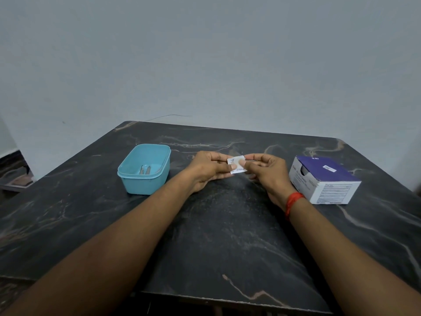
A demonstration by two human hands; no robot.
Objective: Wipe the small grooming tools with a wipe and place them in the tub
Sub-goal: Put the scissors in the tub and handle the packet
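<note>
Sachet (pixel 237 165), small and white, sits pinched between both hands above the middle of the tabletop (pixel 227 236): left hand (pixel 208 171) fingers clamped on its left edge, right hand (pixel 265 173) fingers clamped on its right. A hard tear could split the packet unevenly or flick the wipe out onto the stone. Metal tools (pixel 145 169) lie inside the blue tub (pixel 141 181) to the left; the purple box (pixel 323 180) stands to the right.

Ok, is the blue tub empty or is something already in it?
Not empty. The tub stands open, no lid, with a few small metal tools lying on its bottom.
</note>
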